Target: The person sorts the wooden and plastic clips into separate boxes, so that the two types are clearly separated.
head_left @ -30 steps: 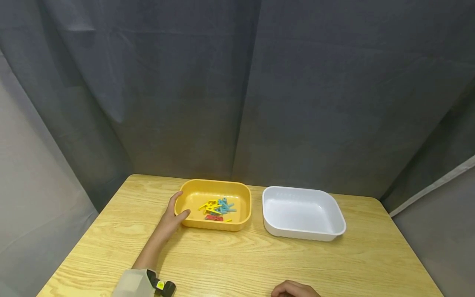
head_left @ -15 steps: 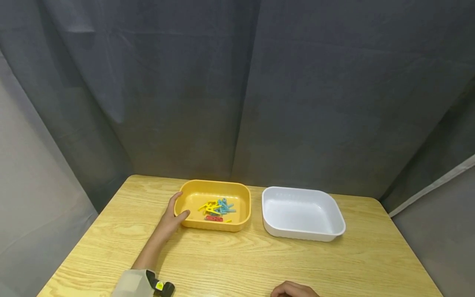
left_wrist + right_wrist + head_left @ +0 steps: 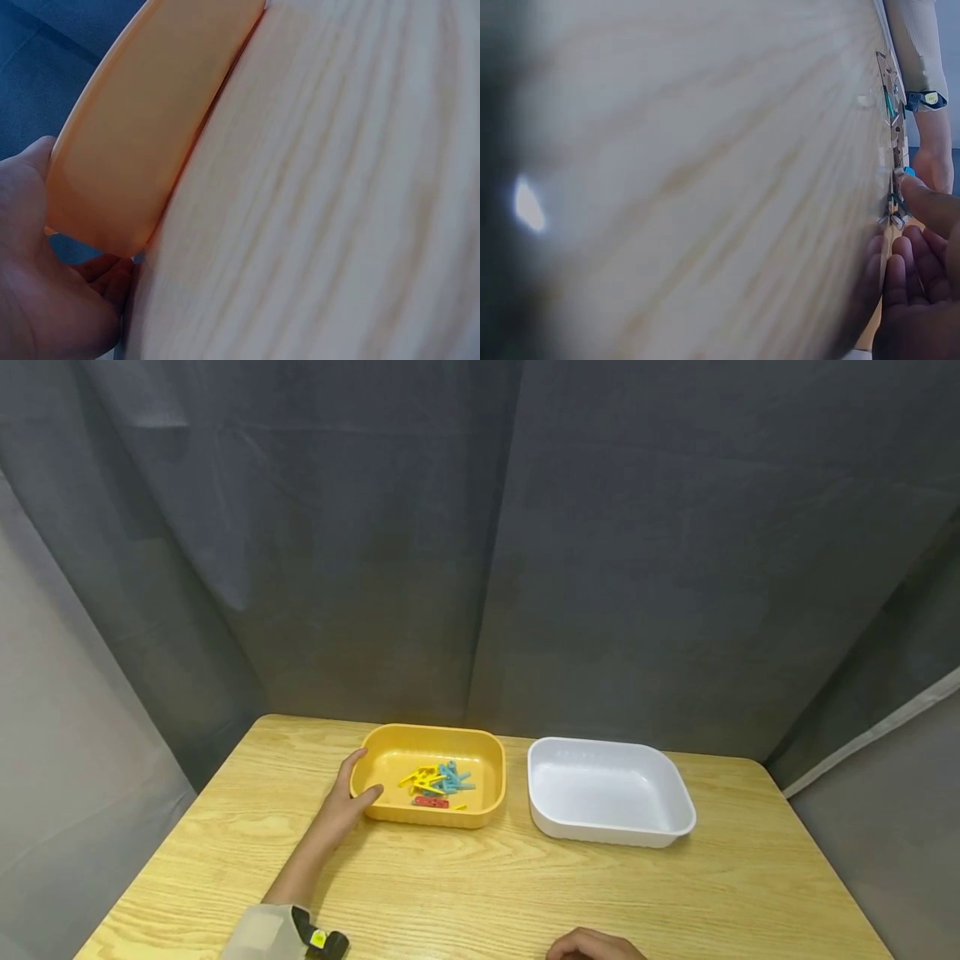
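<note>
In the head view, a yellow tray [image 3: 487, 814] stands left of centre on the wooden table. Yellow clothespins [image 3: 422, 778], blue clothespins [image 3: 454, 779] and a red clothespin [image 3: 432, 802] lie in it. My left hand [image 3: 341, 806] grips the tray's left end, thumb at the rim; the left wrist view shows its fingers below the tray's corner [image 3: 112, 202]. At the table's front, my right hand [image 3: 594, 946] is partly cut off, its fingers loosely curled. In the right wrist view, the right hand [image 3: 922, 262] shows nothing plainly held; small objects [image 3: 895, 135] by its thumb are unclear.
A white tray [image 3: 540, 802] stands to the right of the yellow one, a narrow gap between them. The wooden table [image 3: 465, 877] ends at a grey curtain [image 3: 375, 568] behind both trays. A black wrist camera [image 3: 327, 943] sits by the left sleeve.
</note>
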Demonstrator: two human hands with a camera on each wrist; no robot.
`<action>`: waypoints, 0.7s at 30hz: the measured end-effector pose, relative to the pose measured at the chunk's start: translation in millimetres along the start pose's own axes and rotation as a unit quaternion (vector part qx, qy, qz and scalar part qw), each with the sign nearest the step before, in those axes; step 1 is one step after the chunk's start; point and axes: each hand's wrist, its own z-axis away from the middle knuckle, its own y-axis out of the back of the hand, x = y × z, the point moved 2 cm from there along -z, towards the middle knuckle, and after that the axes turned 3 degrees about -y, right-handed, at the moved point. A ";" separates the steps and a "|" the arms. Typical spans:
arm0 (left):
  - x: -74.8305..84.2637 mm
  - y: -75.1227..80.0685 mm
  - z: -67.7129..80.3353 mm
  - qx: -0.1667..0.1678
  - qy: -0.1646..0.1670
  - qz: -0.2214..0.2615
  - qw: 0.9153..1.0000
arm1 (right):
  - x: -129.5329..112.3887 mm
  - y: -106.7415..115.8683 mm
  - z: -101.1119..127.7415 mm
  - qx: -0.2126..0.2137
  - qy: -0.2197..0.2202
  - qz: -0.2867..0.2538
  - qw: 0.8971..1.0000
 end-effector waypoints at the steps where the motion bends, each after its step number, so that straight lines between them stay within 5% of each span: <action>1: -0.1 0.0 -0.2 0.000 0.000 0.001 1.000 | 0.0 0.7 0.3 0.002 -0.004 -0.001 1.000; 21: 2.1 0.4 0.6 0.006 -0.006 -0.022 1.000 | 4.3 38.6 16.6 0.013 -0.079 -0.040 0.996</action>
